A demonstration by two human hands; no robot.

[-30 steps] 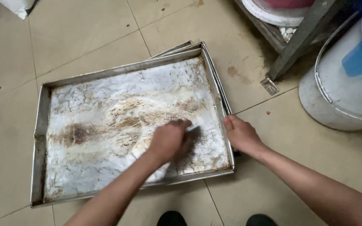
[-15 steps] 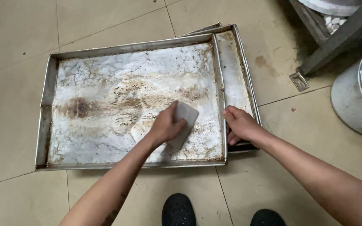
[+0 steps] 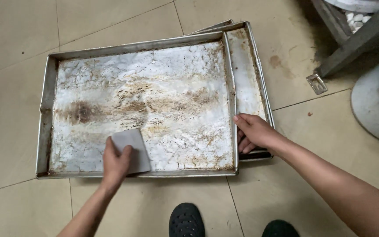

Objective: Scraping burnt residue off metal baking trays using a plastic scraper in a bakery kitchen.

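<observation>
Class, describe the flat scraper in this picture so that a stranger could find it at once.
Start at the big crusted metal tray lying on the tiled floor. Look along its near edge, left of middle, where the left hand presses down. The scraper is the plain pale grey card under those fingers, smooth against the brown-stained tray.

Top tray (image 3: 154, 87) sits on the floor (image 3: 18, 35) before me, stacked on a second tray (image 3: 248, 66) that sticks out at its right side. Scraper (image 3: 130, 149) lies in the top tray near its front edge, under my left hand (image 3: 116, 161). My right hand (image 3: 255, 131) rests on the trays' right rims. Bucket (image 3: 373, 109) stands far right, metal frame (image 3: 356, 39) behind it. My shoes (image 3: 187, 219) are in front of the trays.
</observation>
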